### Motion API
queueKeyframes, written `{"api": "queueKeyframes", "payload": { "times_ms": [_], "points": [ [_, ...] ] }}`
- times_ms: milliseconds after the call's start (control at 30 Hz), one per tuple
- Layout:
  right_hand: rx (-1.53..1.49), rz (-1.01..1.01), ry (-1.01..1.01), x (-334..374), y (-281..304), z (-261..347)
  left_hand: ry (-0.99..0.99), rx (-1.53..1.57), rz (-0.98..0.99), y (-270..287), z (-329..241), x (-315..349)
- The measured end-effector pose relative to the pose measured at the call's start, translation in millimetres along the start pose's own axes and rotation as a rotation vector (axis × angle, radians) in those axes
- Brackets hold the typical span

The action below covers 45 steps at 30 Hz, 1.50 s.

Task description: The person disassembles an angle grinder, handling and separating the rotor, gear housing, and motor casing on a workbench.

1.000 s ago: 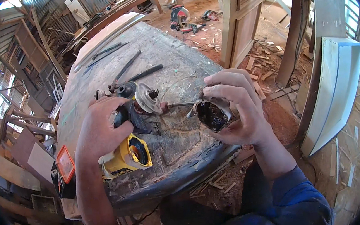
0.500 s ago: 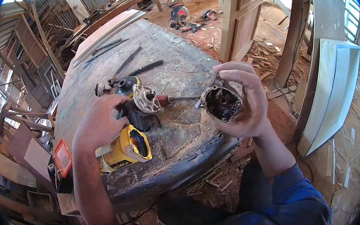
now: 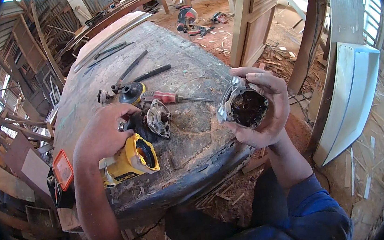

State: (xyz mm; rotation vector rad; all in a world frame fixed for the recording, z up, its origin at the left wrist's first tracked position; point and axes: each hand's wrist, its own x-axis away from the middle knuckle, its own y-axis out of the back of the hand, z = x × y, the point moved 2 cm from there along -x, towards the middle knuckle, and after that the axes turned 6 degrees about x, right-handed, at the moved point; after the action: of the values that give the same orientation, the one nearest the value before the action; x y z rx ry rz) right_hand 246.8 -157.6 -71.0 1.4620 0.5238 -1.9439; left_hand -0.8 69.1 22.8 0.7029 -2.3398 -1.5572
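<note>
Near us, a person's right hand (image 3: 277, 119) grips a greasy metal housing (image 3: 248, 108) at the worktop's (image 3: 185, 57) right edge; the left hand (image 3: 102, 133) clasps a dark piece (image 3: 139, 125) beside a metal flange (image 3: 158, 119), a yellow casing (image 3: 126, 164) toward the near-left corner.

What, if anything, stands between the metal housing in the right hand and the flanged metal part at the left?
Nothing visible stands between metal housing and flanged metal part; the screwdriver lies just beyond that gap.

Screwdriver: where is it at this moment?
Head view, slightly left of centre: the screwdriver is on the workbench just beyond the metal flange, handle next to the black-and-yellow cap, tip toward the right hand.
</note>
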Motion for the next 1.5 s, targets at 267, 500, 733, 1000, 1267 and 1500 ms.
{"api": "queueKeyframes", "payload": {
  "times_ms": [267, 500, 733, 1000, 1267, 1500],
  "points": [
    [-0.075, 0.017, 0.047, -8, 3, 2, -0.222, 0.124, -0.105, 20, -5, 3],
    [-0.005, 0.089, -0.029, -11, 4, 9, -0.526, 0.035, -0.286, 23, -69, 18],
    [0.123, 0.174, -0.022, -14, 10, 17, -0.676, 0.008, -0.171, -18, -128, 7],
    [0.154, 0.218, 0.045, -18, 11, 15, -0.568, 0.281, -0.046, -34, -117, 0],
    [0.158, 0.220, 0.072, -18, 8, 13, -0.543, 0.339, -0.065, -34, -111, 4],
    [0.153, 0.219, 0.069, -15, 8, 9, -0.485, 0.318, -0.176, -31, -116, 10]
  ]
}}
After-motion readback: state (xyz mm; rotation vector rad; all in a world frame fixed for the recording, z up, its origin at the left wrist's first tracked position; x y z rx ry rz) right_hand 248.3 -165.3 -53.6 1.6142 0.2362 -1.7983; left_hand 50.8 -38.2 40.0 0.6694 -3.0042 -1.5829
